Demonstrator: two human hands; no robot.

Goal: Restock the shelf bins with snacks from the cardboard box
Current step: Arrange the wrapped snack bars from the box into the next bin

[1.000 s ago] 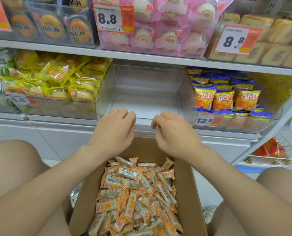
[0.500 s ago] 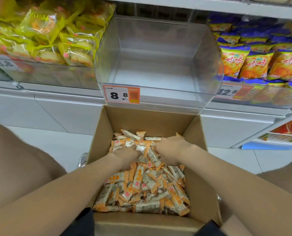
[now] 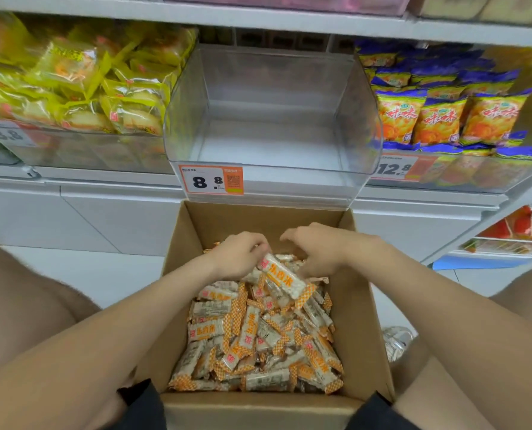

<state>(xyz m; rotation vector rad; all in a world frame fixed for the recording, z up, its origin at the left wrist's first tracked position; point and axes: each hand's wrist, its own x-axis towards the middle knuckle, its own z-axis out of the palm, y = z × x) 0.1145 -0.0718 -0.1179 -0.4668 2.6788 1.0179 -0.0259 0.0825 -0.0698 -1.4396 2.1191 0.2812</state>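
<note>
A white floor (image 3: 103,274) is seen below a shop shelf (image 3: 289,18), where a clear bin (image 3: 361,125) is set between yellow packets (image 3: 103,88) on the left and orange-and-blue packets (image 3: 438,116) on the right. A cardboard box (image 3: 361,321) heaped with snack bars (image 3: 252,336) is placed just below the bin. One raised bar (image 3: 281,276) is pinched at its far end by the left hand (image 3: 238,259); the right hand (image 3: 320,251) is curled just beside it, and its grip cannot be told.
</note>
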